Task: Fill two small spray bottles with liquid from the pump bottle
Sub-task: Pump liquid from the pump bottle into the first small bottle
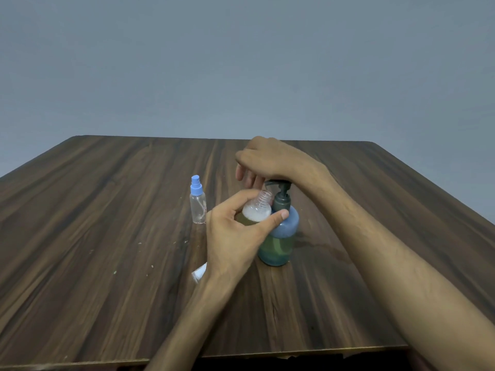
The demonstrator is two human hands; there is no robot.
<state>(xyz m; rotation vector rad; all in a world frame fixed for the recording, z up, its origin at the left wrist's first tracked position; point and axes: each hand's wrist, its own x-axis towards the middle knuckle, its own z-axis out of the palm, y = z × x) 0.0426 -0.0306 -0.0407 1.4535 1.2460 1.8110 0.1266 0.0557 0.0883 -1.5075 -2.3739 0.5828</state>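
Observation:
My left hand [235,236] grips a small clear spray bottle [257,210] with its cap off. It holds yellowish liquid with foam on top. Its open threaded neck sits just under the spout of the blue pump bottle [281,236], which stands on the wooden table [107,236]. My right hand [267,162] rests palm down on the dark pump head [278,184], fingers hanging loosely past the spout. A second small spray bottle [197,202] with a blue spray cap stands upright and looks empty, to the left of both hands.
A small white object [198,273], partly hidden behind my left wrist, lies on the table. A wet smear [316,245] marks the wood right of the pump bottle. Light specks dot the left side. The table's near edge runs along the bottom.

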